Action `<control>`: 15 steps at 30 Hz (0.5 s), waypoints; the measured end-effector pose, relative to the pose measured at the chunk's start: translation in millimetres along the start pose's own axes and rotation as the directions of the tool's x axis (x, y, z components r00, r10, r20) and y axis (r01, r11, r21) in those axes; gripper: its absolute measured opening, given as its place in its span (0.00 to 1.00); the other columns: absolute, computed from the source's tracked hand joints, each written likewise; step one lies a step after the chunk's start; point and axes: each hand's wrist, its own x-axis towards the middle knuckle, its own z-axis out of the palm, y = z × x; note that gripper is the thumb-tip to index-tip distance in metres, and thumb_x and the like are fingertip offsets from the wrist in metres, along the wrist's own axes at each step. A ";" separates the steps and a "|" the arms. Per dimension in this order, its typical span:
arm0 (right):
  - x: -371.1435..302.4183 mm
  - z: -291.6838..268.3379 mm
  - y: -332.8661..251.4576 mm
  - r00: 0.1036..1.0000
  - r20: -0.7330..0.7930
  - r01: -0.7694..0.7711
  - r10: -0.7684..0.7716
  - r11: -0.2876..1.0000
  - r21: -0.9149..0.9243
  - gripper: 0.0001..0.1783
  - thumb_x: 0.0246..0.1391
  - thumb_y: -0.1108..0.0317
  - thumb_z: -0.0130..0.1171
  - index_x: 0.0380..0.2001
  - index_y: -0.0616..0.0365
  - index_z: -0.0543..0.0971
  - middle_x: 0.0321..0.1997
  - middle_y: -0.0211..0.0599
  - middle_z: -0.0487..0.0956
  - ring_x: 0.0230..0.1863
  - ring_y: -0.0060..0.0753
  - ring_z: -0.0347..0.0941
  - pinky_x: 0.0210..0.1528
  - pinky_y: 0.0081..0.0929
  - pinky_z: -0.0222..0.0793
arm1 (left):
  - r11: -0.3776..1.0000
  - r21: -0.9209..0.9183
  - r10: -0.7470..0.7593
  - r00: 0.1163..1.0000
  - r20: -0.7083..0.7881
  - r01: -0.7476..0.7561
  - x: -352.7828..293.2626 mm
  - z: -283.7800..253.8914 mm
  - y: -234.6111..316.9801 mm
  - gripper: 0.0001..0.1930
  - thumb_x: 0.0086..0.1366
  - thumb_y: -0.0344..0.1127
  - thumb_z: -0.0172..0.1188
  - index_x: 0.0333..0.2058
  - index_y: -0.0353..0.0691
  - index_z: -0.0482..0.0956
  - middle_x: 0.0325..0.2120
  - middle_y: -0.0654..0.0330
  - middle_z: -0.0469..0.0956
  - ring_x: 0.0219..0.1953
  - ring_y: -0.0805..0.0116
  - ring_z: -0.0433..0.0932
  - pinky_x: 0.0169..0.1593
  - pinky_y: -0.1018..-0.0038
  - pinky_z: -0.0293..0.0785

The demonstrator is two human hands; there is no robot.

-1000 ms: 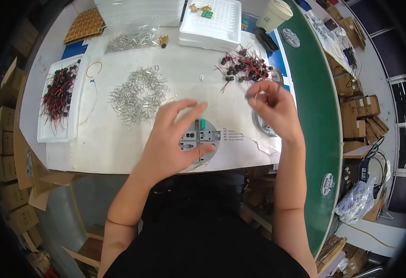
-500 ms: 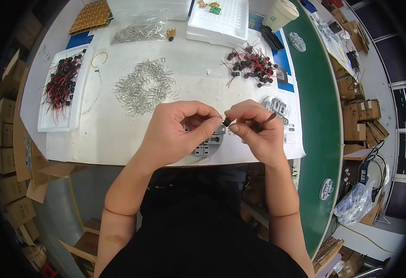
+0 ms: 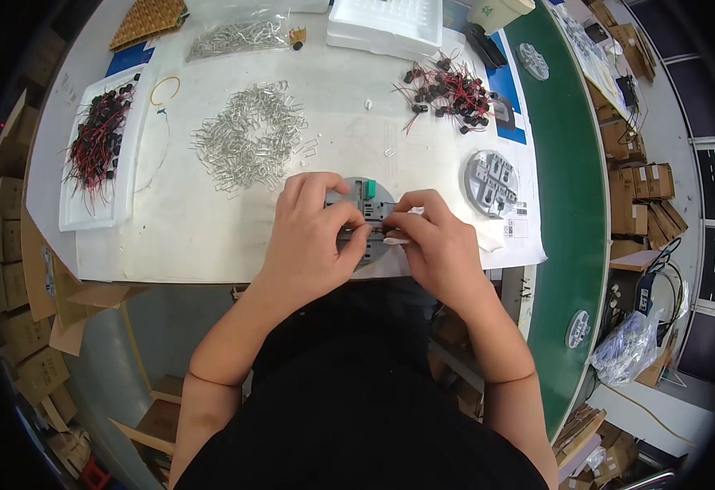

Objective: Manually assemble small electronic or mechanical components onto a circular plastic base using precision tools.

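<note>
A round grey fixture with slots and a green block lies at the table's front edge. Both my hands are over it, fingertips close together near its middle. My left hand is closed, thumb and forefinger pinched low on the fixture; whatever is between them is too small to tell. My right hand is closed too, its fingertips down at the fixture's right side. A slim tool with a pale, rounded end juts from under its fingers; the rest is hidden.
Loose metal U-shaped clips are heaped left of centre. Black parts with red wires fill a white tray at left and form a pile at right. Another round grey fixture sits right; a white foam tray stands behind.
Both hands have come down from above the table onto the round fixture, which now shows more fully. The small black part held between the fingertips is no longer visible.
</note>
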 end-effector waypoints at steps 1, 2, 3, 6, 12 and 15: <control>-0.1 0.6 -2.5 1.000 0.021 0.023 -0.021 0.995 -0.101 0.12 0.51 0.78 0.68 0.40 0.55 0.85 0.48 0.33 0.80 0.36 0.37 0.83 0.31 0.33 0.78 | 1.000 -0.002 -0.003 1.000 0.002 0.003 -2.4 5.2 -1.8 0.06 0.56 0.28 0.72 0.33 0.41 0.84 0.46 0.53 0.78 0.52 0.47 0.73 0.57 0.55 0.71; -0.9 1.9 -4.2 0.998 0.044 0.048 -0.040 0.978 -0.201 0.11 0.51 0.77 0.68 0.40 0.55 0.85 0.48 0.32 0.79 0.36 0.37 0.83 0.30 0.34 0.79 | 1.000 -0.012 -0.022 1.000 -0.006 0.021 -4.7 10.1 -3.7 0.07 0.56 0.29 0.72 0.33 0.41 0.83 0.48 0.53 0.77 0.53 0.47 0.73 0.57 0.56 0.71; -2.3 3.6 -6.0 0.998 0.046 0.046 -0.037 0.978 -0.202 0.11 0.51 0.77 0.68 0.40 0.55 0.85 0.48 0.32 0.79 0.36 0.37 0.83 0.30 0.34 0.79 | 0.999 -0.024 -0.038 0.999 -0.013 0.038 -6.2 13.8 -5.5 0.08 0.56 0.30 0.73 0.32 0.41 0.82 0.51 0.52 0.75 0.54 0.47 0.72 0.57 0.56 0.71; -6.6 8.3 -10.4 0.992 0.041 0.128 -0.121 0.923 -0.362 0.08 0.54 0.74 0.66 0.39 0.55 0.85 0.49 0.30 0.79 0.34 0.36 0.83 0.27 0.34 0.78 | 0.996 -0.059 -0.073 0.997 -0.034 0.071 -7.7 20.2 -6.4 0.09 0.55 0.31 0.74 0.32 0.41 0.82 0.53 0.51 0.75 0.56 0.47 0.72 0.58 0.56 0.71; -16.8 12.0 -11.9 0.998 0.042 0.057 -0.049 0.970 -0.238 0.04 0.59 0.73 0.65 0.37 0.58 0.85 0.49 0.32 0.79 0.29 0.35 0.80 0.25 0.31 0.76 | 0.995 -0.059 -0.083 0.994 -0.077 0.079 -10.1 24.4 -6.7 0.09 0.56 0.31 0.74 0.33 0.42 0.82 0.53 0.49 0.75 0.58 0.47 0.71 0.61 0.57 0.70; -21.3 12.3 -14.0 0.998 -0.028 0.056 -0.063 0.978 -0.199 0.04 0.62 0.71 0.67 0.36 0.61 0.85 0.45 0.36 0.81 0.24 0.33 0.77 0.25 0.29 0.73 | 0.994 -0.058 -0.091 0.995 -0.050 0.088 -9.1 20.1 -5.8 0.08 0.56 0.31 0.74 0.32 0.42 0.82 0.54 0.49 0.75 0.58 0.47 0.72 0.61 0.57 0.70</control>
